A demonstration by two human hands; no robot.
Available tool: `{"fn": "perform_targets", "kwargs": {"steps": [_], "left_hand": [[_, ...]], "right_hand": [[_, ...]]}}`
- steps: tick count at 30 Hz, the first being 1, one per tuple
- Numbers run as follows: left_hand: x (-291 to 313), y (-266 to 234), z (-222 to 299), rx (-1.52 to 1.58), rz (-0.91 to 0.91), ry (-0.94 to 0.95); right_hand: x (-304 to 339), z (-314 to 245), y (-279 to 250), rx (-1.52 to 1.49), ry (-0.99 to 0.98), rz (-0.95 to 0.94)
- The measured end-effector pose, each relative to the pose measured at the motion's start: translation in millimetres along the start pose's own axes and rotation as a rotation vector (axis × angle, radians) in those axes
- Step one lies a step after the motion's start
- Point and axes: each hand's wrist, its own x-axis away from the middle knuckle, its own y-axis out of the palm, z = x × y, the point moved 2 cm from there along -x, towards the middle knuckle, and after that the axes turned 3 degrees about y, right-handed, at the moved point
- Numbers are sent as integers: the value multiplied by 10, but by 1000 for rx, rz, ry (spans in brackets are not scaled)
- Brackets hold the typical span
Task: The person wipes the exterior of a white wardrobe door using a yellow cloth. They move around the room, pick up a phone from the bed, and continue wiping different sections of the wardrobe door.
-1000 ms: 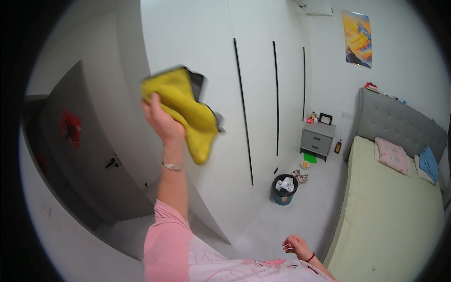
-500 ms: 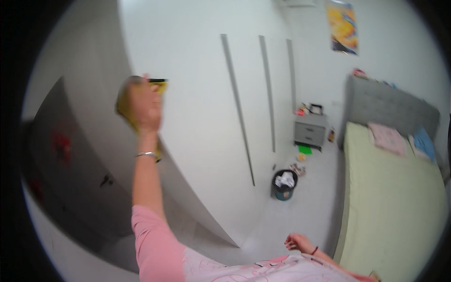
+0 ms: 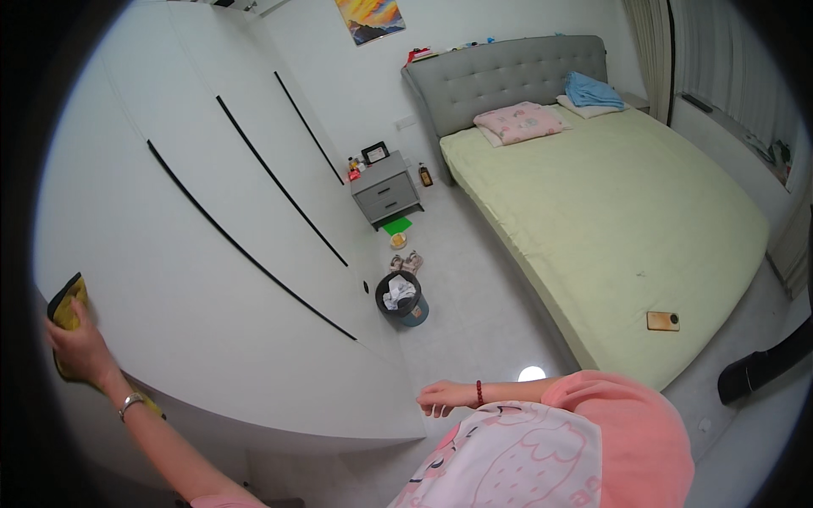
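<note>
Counts: you had one yellow, dark-edged cloth [image 3: 67, 310], bunched in your left hand [image 3: 82, 343] with the fingers closed on it, at the near edge of the white wardrobe [image 3: 212, 339]. View was dim at that rim, so I couldn't tell how much cloth touched the panel. Your right hand [image 3: 445, 396] looked empty, fingers loosely curled, over the floor [image 3: 474, 262]. One band [image 3: 479, 394] per wrist. Three black handle strips [image 3: 275, 179], two drawers in the grey nightstand [image 3: 388, 193], one phone [image 3: 663, 322] near the bed's foot, two shoes [image 3: 406, 262].

Containers: one blue bin [image 3: 415, 313], black-rimmed, crumpled white stuff [image 3: 400, 293] inside. One small bowl [image 3: 399, 247] beyond the shoes, something yellow in it.

Room: pale green bed [image 3: 610, 220], one pink pillow [image 3: 519, 124], one blue cloth [image 3: 591, 91], grey tufted headboard [image 3: 508, 82]. One mountain picture [image 3: 371, 19] on the white wall [image 3: 313, 59]. Floor was pale grey.
</note>
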Motion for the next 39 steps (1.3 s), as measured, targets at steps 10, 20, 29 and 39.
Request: {"fn": "perform_targets", "kwargs": {"steps": [10,20,29,39], "left_hand": [[644,-207,230,190,183,0],[1780,-1711,1528,1225,-642,-600],[2437,-2048,2362,1496,-1452,-369],[2697,-2176,2786,1703,-1689,-606]], "right_hand": [[-228,-143,184,153,-20,-8],[-251,-1382,811,307,-654,-135],[-192,-883,634,-120,-635,-80],[551,268,-1126,-195,-395,780]]}}
